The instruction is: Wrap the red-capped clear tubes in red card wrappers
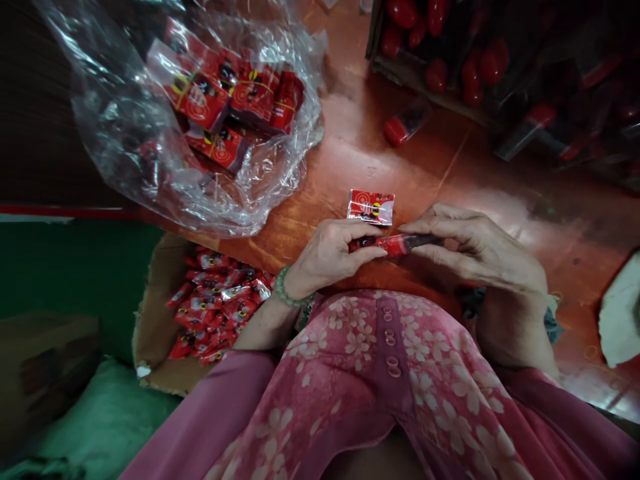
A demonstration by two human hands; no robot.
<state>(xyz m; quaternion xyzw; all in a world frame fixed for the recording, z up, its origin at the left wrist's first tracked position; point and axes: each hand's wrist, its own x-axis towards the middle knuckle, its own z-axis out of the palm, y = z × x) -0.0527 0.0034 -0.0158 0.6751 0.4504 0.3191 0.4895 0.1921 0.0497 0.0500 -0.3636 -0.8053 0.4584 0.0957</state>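
In front of my body, both hands meet at a slim red-and-dark tube (pixel 397 245) lying crosswise between them. My left hand (pixel 330 253), with a green bead bracelet at the wrist, pinches the red printed left end between thumb and fingers. The dark right end is pinched by my right hand (pixel 470 243). Whether the red print is a separate sleeve around the tube I cannot tell, as the fingers cover part of it. Just beyond my left fingers, a flat red printed packet or sleeve (pixel 371 207) lies on the reddish-brown table (pixel 345 153).
A clear plastic bag (pixel 270 193) holds bundles of red printed sleeves (pixel 205 100) at the back left. Below the table's left edge, a cardboard box (pixel 155 320) contains many red packs (pixel 220 300). Red-capped clear containers (pixel 397 131) lie at the back right.
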